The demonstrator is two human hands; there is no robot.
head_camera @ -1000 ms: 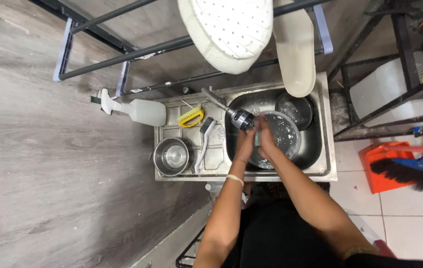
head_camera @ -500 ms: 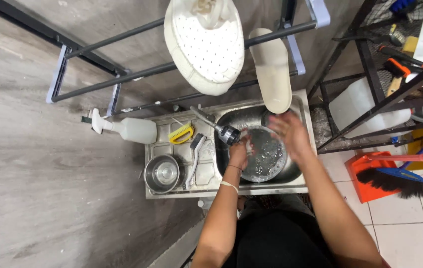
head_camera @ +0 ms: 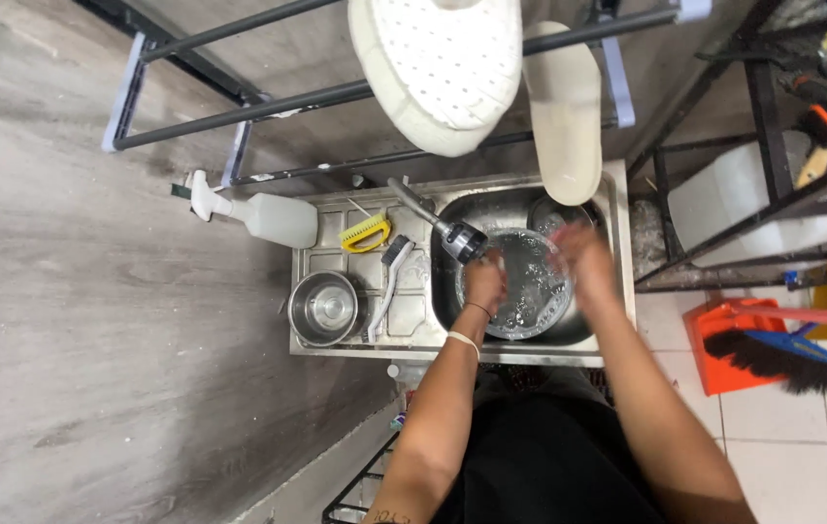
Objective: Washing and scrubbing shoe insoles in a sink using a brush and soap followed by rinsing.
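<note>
Left hand closed on rim of round steel bowl at 9 o'clock; right hand, blurred, at 1 o'clock, grip indeterminate. Faucet head at 11 o'clock.

both forearms reach up from the bottom of the frame toward its centre. left hand is curled closed, bands on its wrist; right hand is motion-blurred, grip unclear.

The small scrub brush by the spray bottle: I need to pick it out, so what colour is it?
Yellow scrub brush, clearest in the head view.
</note>
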